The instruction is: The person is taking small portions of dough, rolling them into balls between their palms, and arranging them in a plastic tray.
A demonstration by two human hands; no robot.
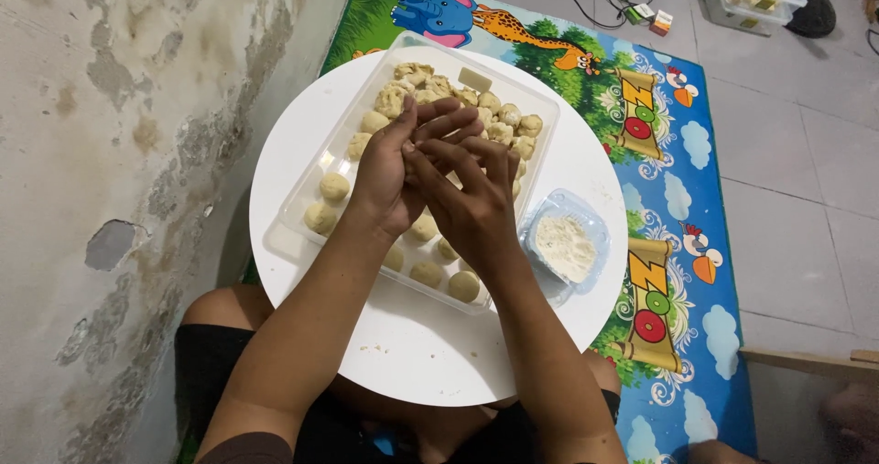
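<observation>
Two hands, left hand (389, 175) and right hand (472, 203), are pressing together above the clear tray (307, 209) of dough balls (334, 186); whether they are holding dough, I cannot tell.

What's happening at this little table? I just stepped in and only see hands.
A seated person presses the left hand and right hand together, palms facing, above a clear rectangular plastic tray of pale dough balls on a round white table. A small clear tub of white flour sits beside the tray.
</observation>
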